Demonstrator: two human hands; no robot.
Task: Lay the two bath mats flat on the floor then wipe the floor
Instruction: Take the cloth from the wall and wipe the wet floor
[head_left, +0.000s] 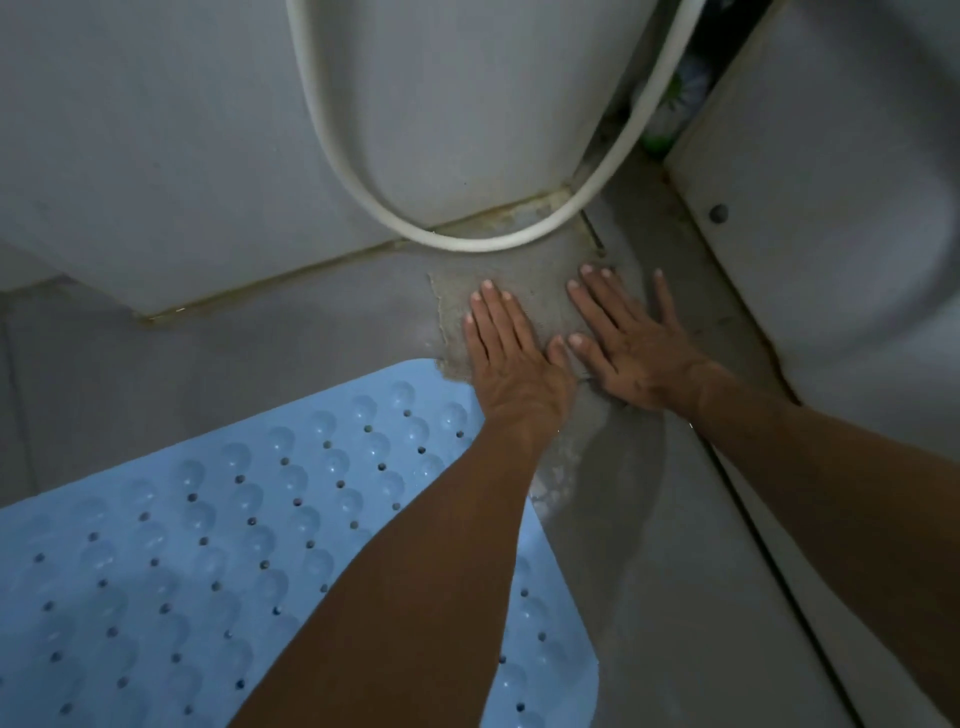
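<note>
A grey-brown cloth (540, 291) lies spread on the grey floor (249, 364) near the wall corner. My left hand (511, 358) and my right hand (631, 343) both press flat on it, fingers apart, palms down. A light blue bath mat (218, 545) with round bumps and small holes lies flat at the lower left, and its top corner touches the cloth's near edge. My left forearm crosses over the mat. Only this one mat is in view.
A white hose (363, 171) loops down the grey wall and touches the floor just beyond the cloth. A white fixture (831, 218) stands at the right, with a raised sill (769, 545) running along the floor. Bottles (675, 98) sit in the gap behind.
</note>
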